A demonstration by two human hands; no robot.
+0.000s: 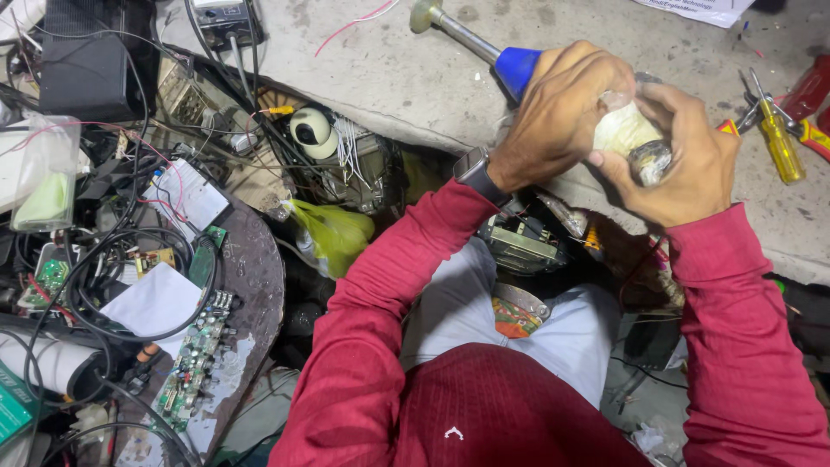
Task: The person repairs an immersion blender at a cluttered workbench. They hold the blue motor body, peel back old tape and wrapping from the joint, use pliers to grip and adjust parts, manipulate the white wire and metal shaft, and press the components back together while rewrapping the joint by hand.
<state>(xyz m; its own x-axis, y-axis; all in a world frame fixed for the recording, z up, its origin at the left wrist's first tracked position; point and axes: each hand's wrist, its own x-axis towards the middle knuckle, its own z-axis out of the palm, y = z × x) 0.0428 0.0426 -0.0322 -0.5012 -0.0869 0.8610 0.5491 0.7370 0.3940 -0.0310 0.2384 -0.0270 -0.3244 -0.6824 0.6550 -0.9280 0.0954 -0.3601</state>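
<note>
Left hand (562, 112) and right hand (683, 160): both closed around a clear bag (624, 130) holding a pale, possibly metal-ended part. Blue-handled tool (484, 47) behind; yellow screwdriver (778, 138) right.

Small pale object wrapped in clear plastic film (624, 131): mostly covered by the left hand (558, 112) and right hand (683, 160); kind not discernible. Red-handled tool (808, 86): cut off at right edge. White printed paper sheet (696, 9): cut off at top edge. Green circuit board (192, 363): components too small to tell. Black box (86, 60): top cropped.
</note>
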